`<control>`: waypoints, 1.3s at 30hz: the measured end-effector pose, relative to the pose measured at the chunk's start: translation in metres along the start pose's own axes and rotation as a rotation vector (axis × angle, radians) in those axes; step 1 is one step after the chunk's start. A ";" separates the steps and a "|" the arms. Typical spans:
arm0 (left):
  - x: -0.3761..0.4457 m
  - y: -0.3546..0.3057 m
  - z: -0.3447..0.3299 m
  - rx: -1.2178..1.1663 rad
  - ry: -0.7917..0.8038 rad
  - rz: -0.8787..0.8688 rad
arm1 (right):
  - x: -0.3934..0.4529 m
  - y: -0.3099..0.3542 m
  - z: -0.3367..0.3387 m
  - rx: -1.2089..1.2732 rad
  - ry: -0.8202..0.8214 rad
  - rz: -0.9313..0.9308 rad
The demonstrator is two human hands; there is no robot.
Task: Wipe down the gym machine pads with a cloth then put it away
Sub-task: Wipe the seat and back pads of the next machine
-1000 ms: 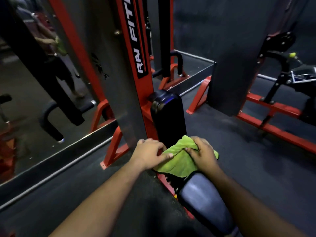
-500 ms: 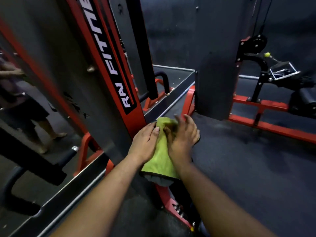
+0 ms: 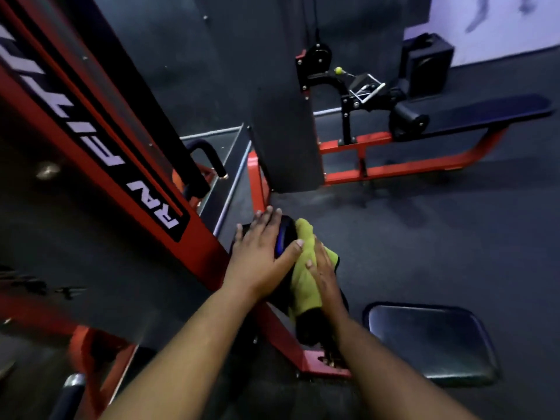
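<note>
A yellow-green cloth (image 3: pixel 304 277) lies draped over the right side of a black upright back pad (image 3: pixel 283 237) on the red machine. My left hand (image 3: pixel 262 253) rests flat on the pad's top and left side, fingers straight. My right hand (image 3: pixel 322 274) presses the cloth flat against the pad's right face, fingers extended. The black seat pad (image 3: pixel 430 341) sits low to the right of my arms.
A slanted red upright with white lettering (image 3: pixel 130 165) stands close on the left. A dark weight-stack column (image 3: pixel 288 140) rises behind the pad. A second red-framed machine with a long black bench (image 3: pixel 485 112) stands at the back right. Dark rubber floor (image 3: pixel 424 237) lies between.
The cloth has slid from the pad's top and front to its right side under my right hand. My left hand left the cloth and now lies on the bare pad. The view swung right.
</note>
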State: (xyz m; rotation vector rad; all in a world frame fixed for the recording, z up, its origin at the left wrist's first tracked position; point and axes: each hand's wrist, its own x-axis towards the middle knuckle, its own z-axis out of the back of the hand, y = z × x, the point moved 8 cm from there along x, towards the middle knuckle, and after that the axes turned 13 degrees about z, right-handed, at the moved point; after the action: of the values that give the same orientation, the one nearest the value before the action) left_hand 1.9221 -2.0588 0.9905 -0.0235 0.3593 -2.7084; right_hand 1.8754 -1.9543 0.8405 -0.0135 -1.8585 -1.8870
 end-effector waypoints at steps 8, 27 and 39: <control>0.002 -0.020 0.005 0.153 -0.031 -0.214 | 0.035 0.067 -0.002 0.005 0.030 0.155; -0.001 -0.053 -0.003 0.534 0.048 -0.629 | 0.000 -0.089 0.029 -0.166 0.101 -0.037; -0.001 -0.054 -0.001 0.424 0.036 -0.594 | 0.019 0.031 -0.009 -0.183 0.175 -0.068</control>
State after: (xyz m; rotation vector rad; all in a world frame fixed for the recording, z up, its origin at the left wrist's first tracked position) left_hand 1.9019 -2.0101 1.0028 0.0469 -0.2661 -3.3161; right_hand 1.8718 -1.9677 0.8753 0.1508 -1.5855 -2.0284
